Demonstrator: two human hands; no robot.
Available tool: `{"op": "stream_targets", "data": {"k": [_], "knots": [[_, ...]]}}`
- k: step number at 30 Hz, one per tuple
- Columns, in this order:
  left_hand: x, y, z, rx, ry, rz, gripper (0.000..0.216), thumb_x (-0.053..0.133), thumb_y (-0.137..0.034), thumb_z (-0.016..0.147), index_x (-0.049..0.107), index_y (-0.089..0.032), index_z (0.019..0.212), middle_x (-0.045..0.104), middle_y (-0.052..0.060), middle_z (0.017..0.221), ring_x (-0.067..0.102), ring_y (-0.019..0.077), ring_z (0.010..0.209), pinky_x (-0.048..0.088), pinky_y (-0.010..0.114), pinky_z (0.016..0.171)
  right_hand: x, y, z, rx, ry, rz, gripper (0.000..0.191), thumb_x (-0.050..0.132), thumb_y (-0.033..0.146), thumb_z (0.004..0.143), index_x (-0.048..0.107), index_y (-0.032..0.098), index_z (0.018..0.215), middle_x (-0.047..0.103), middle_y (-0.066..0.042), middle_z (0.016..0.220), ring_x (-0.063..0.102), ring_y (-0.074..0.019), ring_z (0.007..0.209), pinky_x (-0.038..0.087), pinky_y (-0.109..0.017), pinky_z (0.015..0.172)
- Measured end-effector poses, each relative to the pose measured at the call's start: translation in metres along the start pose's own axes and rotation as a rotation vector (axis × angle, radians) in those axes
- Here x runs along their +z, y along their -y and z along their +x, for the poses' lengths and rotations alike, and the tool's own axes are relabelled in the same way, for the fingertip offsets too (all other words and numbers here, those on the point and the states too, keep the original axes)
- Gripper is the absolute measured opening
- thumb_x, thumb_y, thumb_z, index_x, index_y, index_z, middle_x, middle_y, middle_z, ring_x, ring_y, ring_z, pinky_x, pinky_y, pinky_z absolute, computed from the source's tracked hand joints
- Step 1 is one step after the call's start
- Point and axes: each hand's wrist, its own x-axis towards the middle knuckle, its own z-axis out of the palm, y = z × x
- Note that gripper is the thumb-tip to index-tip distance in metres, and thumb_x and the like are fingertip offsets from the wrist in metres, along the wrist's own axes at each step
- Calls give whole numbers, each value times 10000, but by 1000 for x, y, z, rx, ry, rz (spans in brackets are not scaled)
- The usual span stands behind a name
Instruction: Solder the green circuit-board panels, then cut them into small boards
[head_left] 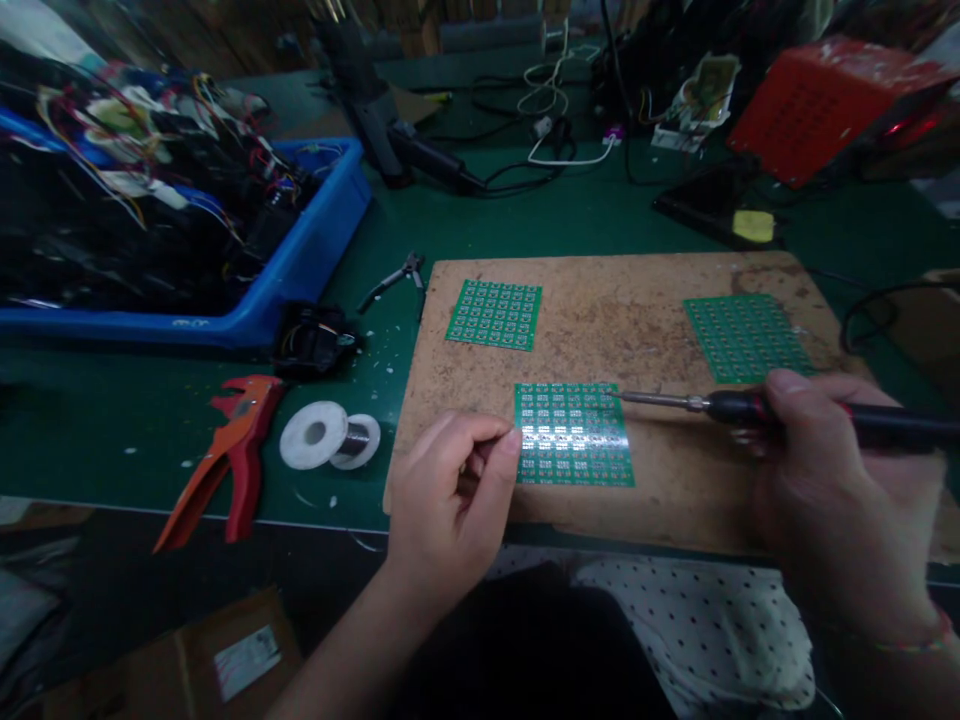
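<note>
A green circuit board with a grid of small pads lies on a worn brown wooden board. My left hand pinches its left edge between thumb and forefinger; the other fingers are curled under. In my right hand is a soldering iron with a black handle, its metal tip pointing left at the upper right corner of the circuit board. Whether the tip touches the pads, I cannot tell. Two more green circuit boards lie on the wood, one upper left and one upper right, just beyond my right hand.
Left of the wood lie a solder spool, red-orange wire strippers and small cutters. A blue crate full of wired parts stands at far left. Behind are a hot-air gun, cables, a red box and a yellow sponge.
</note>
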Motion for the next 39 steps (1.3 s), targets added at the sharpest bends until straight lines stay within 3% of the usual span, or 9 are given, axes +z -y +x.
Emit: {"op": "stream_targets", "data": {"k": [3, 9, 17, 39], "knots": [[1, -3, 3, 62, 70, 121, 50, 643, -170, 848, 676, -188, 814, 604, -1, 742, 550, 125, 722, 420, 287, 676, 4, -4, -1, -33, 19, -26, 279, 640, 413, 836, 595, 212, 647, 577, 35, 586, 519, -97, 548, 362, -283, 549], [16, -9, 0, 115, -82, 187, 114, 674, -184, 781, 647, -179, 671, 548, -4, 638, 531, 127, 627, 404, 276, 586, 6, -7, -5, -81, 72, -121, 215, 692, 418, 792, 646, 220, 722, 619, 32, 637, 539, -99, 575, 394, -271, 562], [25, -7, 5, 67, 45, 203, 127, 626, -198, 827, 641, -180, 702, 571, 6, 683, 526, 133, 654, 375, 283, 601, 4, -8, -5, -112, 99, -218, 202, 704, 423, 774, 657, 237, 713, 654, 37, 651, 574, -89, 582, 434, -235, 553], [26, -8, 4, 54, 66, 223, 134, 616, -192, 826, 635, -180, 693, 563, 8, 671, 523, 144, 657, 365, 291, 617, 2, -8, -5, -154, 130, -285, 188, 707, 418, 767, 660, 247, 704, 631, 44, 646, 548, -99, 586, 419, -264, 561]]}}
